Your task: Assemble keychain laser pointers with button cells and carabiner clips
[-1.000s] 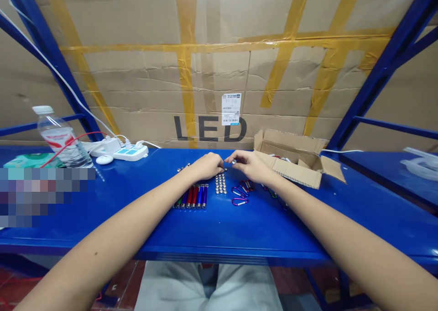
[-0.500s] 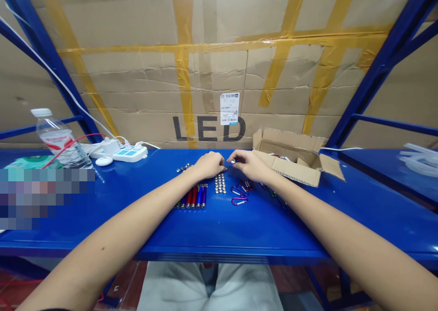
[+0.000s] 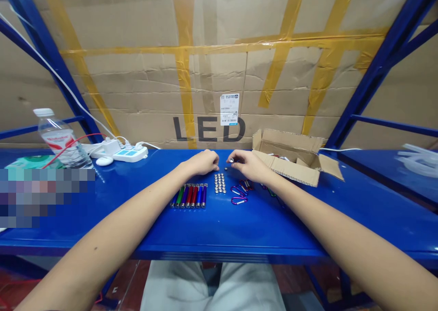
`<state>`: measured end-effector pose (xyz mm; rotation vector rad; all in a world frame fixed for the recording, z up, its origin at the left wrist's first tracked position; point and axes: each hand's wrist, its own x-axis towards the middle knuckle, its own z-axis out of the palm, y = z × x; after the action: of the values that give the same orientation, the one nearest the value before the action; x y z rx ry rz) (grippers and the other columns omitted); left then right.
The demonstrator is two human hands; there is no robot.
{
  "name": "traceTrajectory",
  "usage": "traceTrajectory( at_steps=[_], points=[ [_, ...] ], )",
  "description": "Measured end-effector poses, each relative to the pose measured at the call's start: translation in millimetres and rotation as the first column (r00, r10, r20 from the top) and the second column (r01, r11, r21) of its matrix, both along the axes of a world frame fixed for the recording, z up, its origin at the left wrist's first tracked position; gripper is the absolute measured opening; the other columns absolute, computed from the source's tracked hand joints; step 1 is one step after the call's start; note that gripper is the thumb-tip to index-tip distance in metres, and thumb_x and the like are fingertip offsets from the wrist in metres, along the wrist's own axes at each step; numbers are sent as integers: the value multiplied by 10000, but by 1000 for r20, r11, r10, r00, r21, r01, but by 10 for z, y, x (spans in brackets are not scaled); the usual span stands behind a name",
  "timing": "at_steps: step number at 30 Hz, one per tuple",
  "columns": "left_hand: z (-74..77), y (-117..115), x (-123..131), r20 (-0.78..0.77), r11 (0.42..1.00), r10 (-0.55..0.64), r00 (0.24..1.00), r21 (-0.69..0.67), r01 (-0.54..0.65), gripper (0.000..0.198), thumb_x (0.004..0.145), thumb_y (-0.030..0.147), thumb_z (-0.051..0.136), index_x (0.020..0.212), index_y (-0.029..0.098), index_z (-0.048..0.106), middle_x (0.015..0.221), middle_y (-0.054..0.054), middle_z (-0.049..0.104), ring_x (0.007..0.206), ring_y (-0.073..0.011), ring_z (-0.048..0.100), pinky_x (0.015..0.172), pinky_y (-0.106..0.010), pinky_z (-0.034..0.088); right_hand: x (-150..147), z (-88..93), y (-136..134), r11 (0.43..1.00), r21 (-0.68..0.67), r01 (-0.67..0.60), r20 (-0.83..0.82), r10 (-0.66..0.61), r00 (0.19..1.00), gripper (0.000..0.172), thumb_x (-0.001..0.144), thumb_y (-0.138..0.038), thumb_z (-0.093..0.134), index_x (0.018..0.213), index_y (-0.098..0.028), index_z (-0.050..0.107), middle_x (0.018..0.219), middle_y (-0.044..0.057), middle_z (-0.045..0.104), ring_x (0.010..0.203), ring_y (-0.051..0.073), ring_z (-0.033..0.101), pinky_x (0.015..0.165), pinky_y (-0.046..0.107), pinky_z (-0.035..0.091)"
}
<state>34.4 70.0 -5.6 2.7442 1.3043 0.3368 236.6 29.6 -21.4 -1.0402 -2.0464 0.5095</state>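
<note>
My left hand [image 3: 204,162] rests on the blue shelf [image 3: 219,229] with its fingers curled, and what they hold, if anything, is hidden. My right hand [image 3: 247,164] pinches a small silver metal part [image 3: 232,160] just above the shelf. A tiny dark piece [image 3: 226,168] lies between the two hands. In front of them stand a row of coloured tubes [image 3: 190,196], a block of small silver cylinders [image 3: 220,183] and a few coloured carabiner clips [image 3: 240,192].
An open cardboard box [image 3: 290,158] stands to the right of my right hand. At the left are a water bottle [image 3: 59,139], a white power strip [image 3: 127,153] with cables and a white mouse [image 3: 104,160]. A taped cardboard wall [image 3: 212,73] closes the back.
My left hand has drawn slightly left, away from the right hand, which leaves a gap between them. The tube row shows more fully.
</note>
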Motion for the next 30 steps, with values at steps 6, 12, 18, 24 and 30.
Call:
traceTrajectory(
  at_steps=[6,12,18,24,30],
  points=[
    [131,-301,31,459,957,-177,870,286,44,80,853,165,613,848,183,691,782,-11,723,717,-136,639,696,-254,466,-11,-29,12,1000,-13,-22,-69,21,997,133,764,-123,551,850,-190,626,896,28,688,843,177,611,827,341,476],
    [127,-422,9,385,871,-374,844,459,177,142,918,197,555,933,189,696,872,-27,738,795,-135,670,736,-263,505,-44,-14,-28,991,-73,-113,-146,101,984,124,757,-149,565,862,-179,623,879,29,684,846,176,615,802,334,484],
    [66,-355,-10,297,860,-380,876,461,217,211,964,230,492,1029,197,689,933,-53,728,851,-144,662,777,-289,515,-55,-12,-55,985,-107,-138,-154,120,981,153,800,-226,589,938,-187,643,861,31,684,799,180,622,732,336,504],
    [260,-400,-92,169,846,-453,875,391,363,254,962,214,470,1051,201,708,984,-65,718,895,-152,650,812,-295,504,-95,32,-115,977,-143,-161,-201,131,971,153,801,-247,605,935,-178,635,822,35,690,775,184,633,710,342,517],
    [273,-298,-189,252,928,-268,930,325,180,258,912,177,508,1082,188,701,1045,-63,727,961,-172,651,877,-315,484,-54,96,-65,979,-193,-60,-289,2,957,115,763,-177,598,878,-176,610,818,51,681,786,196,646,695,350,532]
  ],
)
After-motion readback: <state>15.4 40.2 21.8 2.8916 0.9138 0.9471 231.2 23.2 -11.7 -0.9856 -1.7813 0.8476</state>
